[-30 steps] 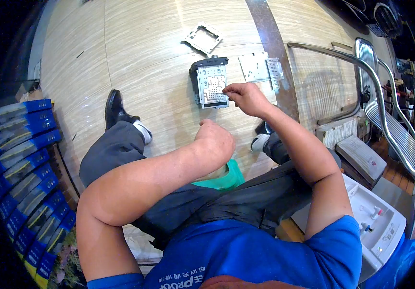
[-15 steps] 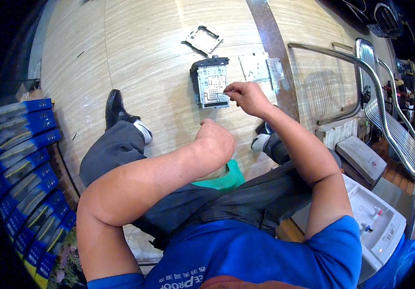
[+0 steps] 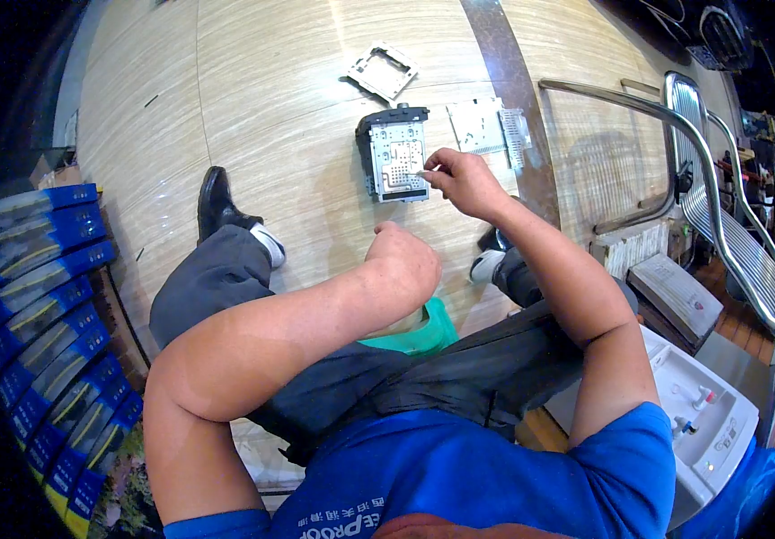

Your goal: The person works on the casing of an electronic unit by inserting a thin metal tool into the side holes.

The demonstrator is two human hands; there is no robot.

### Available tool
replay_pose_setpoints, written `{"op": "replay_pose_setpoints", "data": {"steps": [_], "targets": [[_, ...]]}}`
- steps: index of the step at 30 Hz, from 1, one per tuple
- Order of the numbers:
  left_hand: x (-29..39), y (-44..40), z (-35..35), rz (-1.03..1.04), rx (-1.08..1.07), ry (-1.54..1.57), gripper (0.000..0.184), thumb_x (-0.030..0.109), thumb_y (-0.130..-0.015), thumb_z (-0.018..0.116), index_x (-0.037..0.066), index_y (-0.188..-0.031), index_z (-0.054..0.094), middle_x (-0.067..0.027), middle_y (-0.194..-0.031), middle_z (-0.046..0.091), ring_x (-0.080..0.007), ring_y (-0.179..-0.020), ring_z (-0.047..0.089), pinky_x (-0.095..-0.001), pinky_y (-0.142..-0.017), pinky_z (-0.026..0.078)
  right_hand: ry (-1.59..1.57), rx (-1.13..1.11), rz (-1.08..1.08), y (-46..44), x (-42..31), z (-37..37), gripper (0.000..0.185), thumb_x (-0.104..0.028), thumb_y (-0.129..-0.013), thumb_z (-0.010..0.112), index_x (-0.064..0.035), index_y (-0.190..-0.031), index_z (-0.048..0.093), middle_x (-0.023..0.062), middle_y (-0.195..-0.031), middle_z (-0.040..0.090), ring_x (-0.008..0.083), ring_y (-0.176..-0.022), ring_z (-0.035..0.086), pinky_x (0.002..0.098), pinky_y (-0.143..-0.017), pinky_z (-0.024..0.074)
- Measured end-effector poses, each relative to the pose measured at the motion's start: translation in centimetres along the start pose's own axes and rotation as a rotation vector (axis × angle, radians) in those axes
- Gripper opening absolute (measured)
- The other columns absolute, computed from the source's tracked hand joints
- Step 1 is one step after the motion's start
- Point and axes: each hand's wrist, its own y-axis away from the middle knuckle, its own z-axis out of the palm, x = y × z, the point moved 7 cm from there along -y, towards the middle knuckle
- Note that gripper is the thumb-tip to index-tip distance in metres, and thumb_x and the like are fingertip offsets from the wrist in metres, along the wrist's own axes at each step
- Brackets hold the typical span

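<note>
A metal box-shaped unit point(image 3: 399, 162) with a perforated top and a black front part stands on the tiled floor. My right hand point(image 3: 464, 186) is at its right edge, finger and thumb pinched on a small thin piece too small to identify. Nearer my body, my left hand point(image 3: 408, 259) is closed with its back to the camera; anything inside it is hidden. A flat silver plate point(image 3: 477, 127) lies to the right of the unit. Beyond the unit lies a square metal frame point(image 3: 381, 73).
A chrome bench point(image 3: 697, 171) stands at the right, with a white basin-like appliance point(image 3: 697, 404) below it. Blue packages point(image 3: 46, 260) are stacked at the left. Between my legs is a green object point(image 3: 423, 334). My black shoe point(image 3: 217, 207) rests on the floor.
My right hand's fingertips have shifted slightly to the right over the unit's edge. My left hand has hardly moved.
</note>
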Motion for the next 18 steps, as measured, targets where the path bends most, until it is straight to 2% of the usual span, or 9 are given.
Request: {"op": "replay_pose_setpoints", "data": {"steps": [4,10,13,18], "targets": [[0.0,-0.2,0.4,0.005,-0.005,0.004,0.017,0.014,-0.085,0.056,0.011,-0.093,0.070,-0.0065,-0.085,0.073,-0.0228,-0.078,0.070,-0.0399,-0.060,0.050,-0.072,-0.020,-0.067,-0.1,0.2,0.5,0.024,-0.018,-0.088,0.065,-0.0030,-0.106,0.069,0.0194,-0.084,0.069,0.0306,-0.076,0.068,0.0388,-0.071,0.0527],[0.0,-0.1,0.0,-0.007,-0.034,0.011,0.018,0.015,-0.086,0.055,0.011,-0.096,0.070,-0.0071,-0.087,0.073,-0.0228,-0.080,0.071,-0.0401,-0.063,0.050,-0.119,-0.103,-0.010,0.1,0.1,1.2,0.022,-0.017,-0.088,0.065,-0.0022,-0.104,0.069,0.0195,-0.083,0.069,0.0311,-0.075,0.067,0.0386,-0.070,0.0527],[0.0,-0.1,0.2,-0.004,-0.037,0.024,0.018,0.015,-0.086,0.055,0.011,-0.097,0.070,-0.0074,-0.087,0.073,-0.0230,-0.080,0.070,-0.0403,-0.063,0.050,-0.012,-0.039,-0.050,0.0,-0.3,0.5,0.021,-0.017,-0.088,0.065,-0.0015,-0.102,0.069,0.0191,-0.083,0.069,0.0312,-0.074,0.067,0.0383,-0.070,0.0528],[0.0,0.0,0.2,0.010,-0.028,0.004,0.018,0.014,-0.086,0.055,0.010,-0.097,0.070,-0.0078,-0.088,0.073,-0.0232,-0.080,0.070,-0.0404,-0.063,0.050,-0.027,-0.004,-0.046,0.0,-0.1,0.2,0.021,-0.018,-0.088,0.065,-0.0012,-0.101,0.069,0.0192,-0.083,0.069,0.0309,-0.075,0.068,0.0384,-0.071,0.0528]]}}
